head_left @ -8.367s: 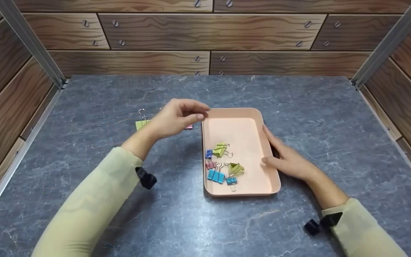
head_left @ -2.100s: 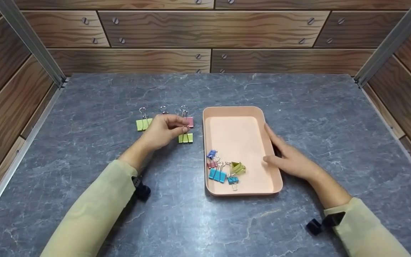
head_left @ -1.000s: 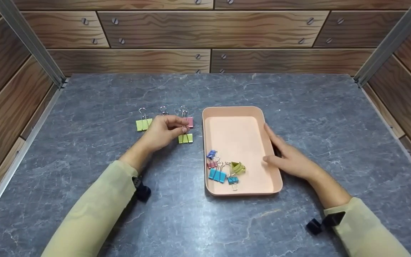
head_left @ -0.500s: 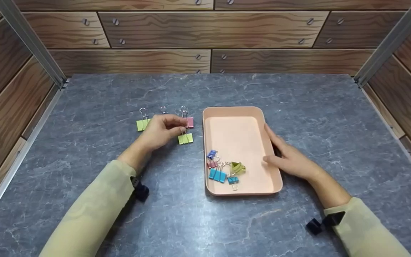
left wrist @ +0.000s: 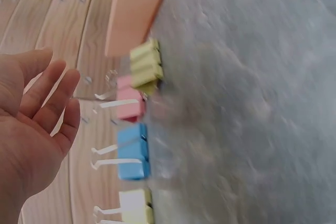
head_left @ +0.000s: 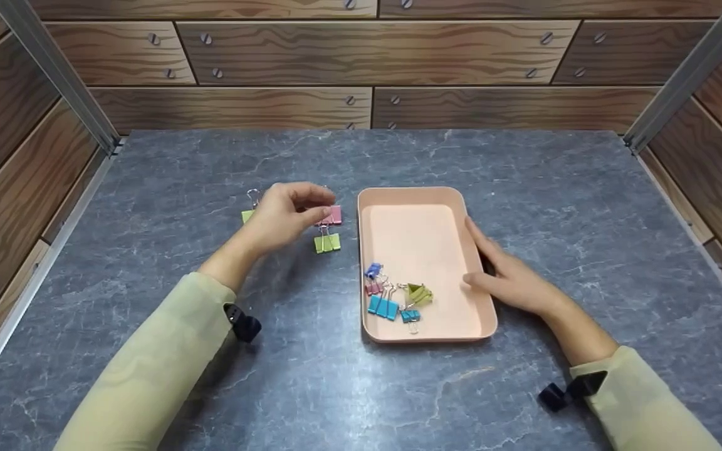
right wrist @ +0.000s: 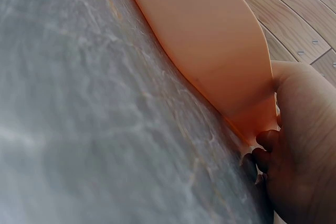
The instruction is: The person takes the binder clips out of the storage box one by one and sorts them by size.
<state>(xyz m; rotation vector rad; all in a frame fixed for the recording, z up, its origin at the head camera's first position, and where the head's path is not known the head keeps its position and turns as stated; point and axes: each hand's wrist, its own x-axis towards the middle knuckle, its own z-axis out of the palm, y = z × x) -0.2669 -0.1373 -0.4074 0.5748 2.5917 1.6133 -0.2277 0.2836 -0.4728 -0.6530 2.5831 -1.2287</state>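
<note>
My left hand (head_left: 279,216) hovers over a row of binder clips, fingers loosely bent and holding nothing. Just below its fingertips lie a pink binder clip (head_left: 334,215) and, nearer me, a yellow-green binder clip (head_left: 327,243). In the left wrist view, a blue binder clip (left wrist: 132,151) and a pale yellow-green one (left wrist: 135,205) continue the row; the blue one is hidden by the hand in the head view. My right hand (head_left: 514,282) grips the right wall of a peach tray (head_left: 423,238), thumb over the rim, fingers along the outside.
Inside the tray's near left part lie several small clips: a dark blue clip (head_left: 373,270), a pink-red clip (head_left: 373,287), a larger blue clip (head_left: 383,307), a teal clip (head_left: 410,316) and an olive clip (head_left: 418,294). Wood-patterned panels (head_left: 373,53) enclose the marbled table (head_left: 298,388).
A yellow-green clip has gone from the tray to the table, in front of the pink one. My left hand has let go of it and risen slightly away. The right hand keeps its place.
</note>
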